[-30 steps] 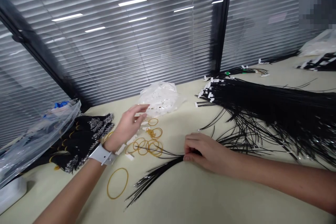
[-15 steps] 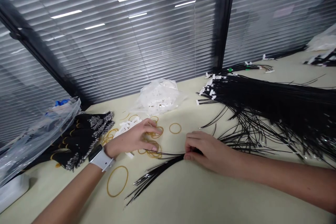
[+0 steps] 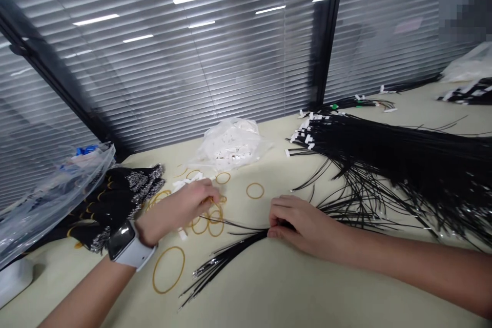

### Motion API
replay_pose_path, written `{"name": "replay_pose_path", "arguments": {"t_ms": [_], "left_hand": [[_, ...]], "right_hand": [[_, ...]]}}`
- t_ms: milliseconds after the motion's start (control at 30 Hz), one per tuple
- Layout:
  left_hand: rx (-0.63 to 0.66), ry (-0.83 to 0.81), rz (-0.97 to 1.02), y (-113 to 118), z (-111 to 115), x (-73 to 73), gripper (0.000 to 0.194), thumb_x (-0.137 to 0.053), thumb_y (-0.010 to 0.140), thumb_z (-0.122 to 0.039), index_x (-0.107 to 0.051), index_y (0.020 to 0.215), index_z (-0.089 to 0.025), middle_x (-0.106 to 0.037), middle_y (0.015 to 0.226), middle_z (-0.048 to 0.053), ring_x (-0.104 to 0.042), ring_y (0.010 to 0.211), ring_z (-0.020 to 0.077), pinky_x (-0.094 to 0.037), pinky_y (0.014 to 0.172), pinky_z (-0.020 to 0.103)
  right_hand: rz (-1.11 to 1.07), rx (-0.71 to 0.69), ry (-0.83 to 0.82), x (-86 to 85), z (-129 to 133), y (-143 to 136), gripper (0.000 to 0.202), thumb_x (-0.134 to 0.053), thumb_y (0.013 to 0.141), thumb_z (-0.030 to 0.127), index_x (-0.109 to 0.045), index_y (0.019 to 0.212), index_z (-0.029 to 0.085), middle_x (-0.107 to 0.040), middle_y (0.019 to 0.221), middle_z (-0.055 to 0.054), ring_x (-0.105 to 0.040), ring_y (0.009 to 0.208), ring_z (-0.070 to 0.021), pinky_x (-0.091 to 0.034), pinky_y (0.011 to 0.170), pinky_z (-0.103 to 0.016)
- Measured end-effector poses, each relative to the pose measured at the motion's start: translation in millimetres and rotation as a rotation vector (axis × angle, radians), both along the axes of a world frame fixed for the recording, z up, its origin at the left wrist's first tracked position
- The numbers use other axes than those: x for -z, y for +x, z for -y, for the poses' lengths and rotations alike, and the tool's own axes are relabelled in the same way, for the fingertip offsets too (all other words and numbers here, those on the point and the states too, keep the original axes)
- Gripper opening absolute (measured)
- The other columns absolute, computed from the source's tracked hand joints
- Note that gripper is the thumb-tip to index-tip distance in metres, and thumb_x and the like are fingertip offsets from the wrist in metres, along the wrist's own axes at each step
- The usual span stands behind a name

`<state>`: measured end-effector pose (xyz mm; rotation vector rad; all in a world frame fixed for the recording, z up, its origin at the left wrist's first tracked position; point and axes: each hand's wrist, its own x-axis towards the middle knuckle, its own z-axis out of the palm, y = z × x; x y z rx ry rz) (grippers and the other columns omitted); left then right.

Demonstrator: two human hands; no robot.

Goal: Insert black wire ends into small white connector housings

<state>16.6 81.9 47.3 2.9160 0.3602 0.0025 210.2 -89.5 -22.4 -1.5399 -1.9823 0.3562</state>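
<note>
Closed round a thin bundle of black wires (image 3: pixel 242 244), my right hand (image 3: pixel 294 219) rests on the table right of centre. The wires' metal-tipped ends fan out to the lower left. My left hand (image 3: pixel 184 207), with a watch on its wrist, has its fingers pinched on yellow rubber bands (image 3: pixel 216 221), some of which hang below the fingertips. How many bands it grips I cannot tell. A large loose band (image 3: pixel 168 270) lies below the left hand, and a smaller one (image 3: pixel 255 190) lies between the hands.
A big pile of black wires (image 3: pixel 384 148) with white connectors covers the right side. Behind the hands sits a clear plastic bag (image 3: pixel 232 143) of small parts. At the left are banded black wire bundles (image 3: pixel 111 195) under plastic. Window blinds (image 3: pixel 230 61) stand behind the table.
My left hand has pulled back to the left and its spread fingers have closed on rubber bands, shifting some of them. My right hand still holds the wires in about the same place.
</note>
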Motion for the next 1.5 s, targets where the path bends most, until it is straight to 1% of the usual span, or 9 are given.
{"name": "replay_pose_path", "arguments": {"t_ms": [200,333,467,600,767,867,1033,1233,1500], "left_hand": [[-0.097,0.129,0.214,21.7,-13.7,-26.0,0.015,-0.046,0.083,-0.015,-0.06,0.08,-0.018,-0.06,0.08,0.003,-0.057,0.074,0.0169,-0.045,0.068,0.03],[-0.067,0.16,0.304,47.2,-5.1,-7.4,0.02,-0.042,0.087,-0.013,-0.061,0.094,-0.014,-0.061,0.093,0.007,-0.059,0.086,0.0182,-0.047,0.077,0.034],[0.057,0.165,0.241,57.9,15.4,17.5,0.034,-0.041,0.085,-0.007,-0.058,0.11,-0.022,-0.054,0.121,0.008,-0.053,0.109,0.0183,-0.045,0.088,0.032],[0.064,0.195,0.207,42.4,19.9,12.5,0.031,-0.042,0.087,-0.012,-0.058,0.111,-0.025,-0.052,0.124,0.006,-0.051,0.112,0.0171,-0.042,0.094,0.032],[-0.059,0.303,0.152,1.9,-3.3,-2.9,0.026,-0.039,0.09,-0.026,-0.059,0.106,-0.02,-0.059,0.11,0.008,-0.058,0.098,0.0197,-0.046,0.086,0.034],[-0.146,0.385,0.085,-26.6,-15.4,1.4,0.031,-0.036,0.091,-0.032,-0.063,0.1,-0.019,-0.059,0.103,0.01,-0.061,0.087,0.0237,-0.049,0.075,0.037],[-0.17,0.41,-0.015,-59.4,-17.9,17.4,0.032,-0.035,0.091,-0.033,-0.063,0.103,-0.023,-0.061,0.093,0.006,-0.063,0.077,0.0183,-0.049,0.068,0.029],[-0.207,0.442,-0.002,-62.9,-6.3,25.3,0.03,-0.033,0.092,-0.029,-0.059,0.108,-0.025,-0.059,0.093,0.004,-0.062,0.076,0.0161,-0.049,0.066,0.026],[-0.23,0.564,-0.046,-57.9,3.0,30.6,0.022,-0.039,0.091,-0.02,-0.06,0.092,-0.019,-0.057,0.084,0.005,-0.059,0.074,0.0183,-0.046,0.057,0.026]], "right_hand": [[0.032,0.01,0.013,-2.0,-0.7,-2.2,0.012,-0.057,0.08,0.014,-0.052,0.069,0.016,-0.056,0.073,0.0,-0.049,0.072,-0.0131,-0.038,0.067,-0.025],[0.047,0.014,0.025,-2.0,-0.9,-2.2,0.012,-0.059,0.08,0.016,-0.052,0.069,0.016,-0.057,0.073,0.0,-0.049,0.073,-0.0128,-0.039,0.067,-0.024],[0.061,0.016,0.032,-0.8,-1.6,-1.8,0.012,-0.059,0.079,0.017,-0.053,0.07,0.016,-0.057,0.073,0.0,-0.05,0.072,-0.0128,-0.039,0.067,-0.024],[0.076,0.011,0.032,-0.8,-1.8,-1.4,0.012,-0.06,0.08,0.018,-0.053,0.07,0.016,-0.057,0.073,0.0,-0.05,0.072,-0.0128,-0.04,0.068,-0.024],[0.099,-0.025,0.02,-3.7,0.1,-1.6,0.011,-0.056,0.081,0.015,-0.053,0.071,0.016,-0.055,0.074,-0.001,-0.051,0.072,-0.013,-0.04,0.065,-0.024],[0.122,-0.055,0.013,-6.1,1.1,-2.8,0.012,-0.052,0.083,0.013,-0.054,0.072,0.016,-0.055,0.076,-0.002,-0.051,0.073,-0.0132,-0.041,0.065,-0.024],[0.198,-0.067,-0.009,-10.8,0.9,-1.6,0.017,-0.045,0.084,0.008,-0.055,0.072,0.016,-0.054,0.075,-0.002,-0.052,0.074,-0.0148,-0.042,0.067,-0.027],[0.224,0.015,0.001,-19.2,6.7,0.1,0.012,-0.046,0.087,0.017,-0.056,0.093,0.015,-0.054,0.094,-0.007,-0.054,0.083,-0.0173,-0.045,0.071,-0.03],[0.376,-0.228,0.211,-9.4,-11.5,-41.0,0.017,-0.044,0.089,0.018,-0.06,0.092,0.014,-0.055,0.086,-0.007,-0.05,0.077,-0.0164,-0.043,0.071,-0.03]]}}
